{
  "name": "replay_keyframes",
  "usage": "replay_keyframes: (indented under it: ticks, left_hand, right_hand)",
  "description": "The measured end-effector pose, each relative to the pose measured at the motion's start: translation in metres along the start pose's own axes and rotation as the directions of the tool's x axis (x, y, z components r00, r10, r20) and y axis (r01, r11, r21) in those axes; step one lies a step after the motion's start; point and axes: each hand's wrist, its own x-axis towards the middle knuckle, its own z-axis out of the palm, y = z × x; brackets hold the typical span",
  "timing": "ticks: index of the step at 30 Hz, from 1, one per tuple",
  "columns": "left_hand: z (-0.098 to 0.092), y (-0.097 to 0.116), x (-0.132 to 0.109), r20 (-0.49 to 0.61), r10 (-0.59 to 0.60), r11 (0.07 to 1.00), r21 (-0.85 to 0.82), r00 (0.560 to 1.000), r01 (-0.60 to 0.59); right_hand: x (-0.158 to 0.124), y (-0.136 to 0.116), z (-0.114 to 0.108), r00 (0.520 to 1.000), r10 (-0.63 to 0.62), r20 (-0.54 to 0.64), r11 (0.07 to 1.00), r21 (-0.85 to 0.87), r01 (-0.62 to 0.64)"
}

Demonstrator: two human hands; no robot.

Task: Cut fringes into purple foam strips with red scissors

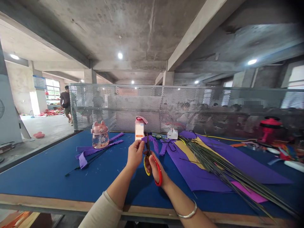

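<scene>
Over the middle of the blue table my right hand (154, 166) grips a pair of scissors (158, 172) with one red and one yellow handle. Their blades point up and away from me, beside a purple strip (155, 144). Close by on the left, my left hand (136, 153) pinches the near end of that strip between thumb and fingers. From there the strip runs behind the blades and droops to the right. Further left, more purple strips (83, 160) lie around a pink-lidded clear bottle (101, 139), with thin dark stems next to them.
Purple sheets (187, 174) and a bundle of dark green stems (213, 158) cover the right side. A phone-like object (139, 131), a tissue pack (172, 133) and a red bottle (269, 129) stand further back. A perforated metal screen (137, 104) borders the far edge. One person (66, 103) is at the left.
</scene>
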Motion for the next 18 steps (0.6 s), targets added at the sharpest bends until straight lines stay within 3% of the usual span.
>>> replay_keyframes:
  ticks: [6,18]
  left_hand:
    - [-0.0015,-0.0027,0.0008,-0.001,0.05,0.994,0.094,0.999,-0.05]
    - [-0.0023,-0.0041,0.0027,-0.041,0.056,0.995,0.085,0.998,-0.052]
  right_hand:
    - [0.0006,-0.0025,-0.0009,0.997,-0.023,-0.077,0.995,-0.101,0.015]
    - [0.0,-0.0047,-0.003,0.995,0.004,-0.099,0.987,-0.161,-0.02]
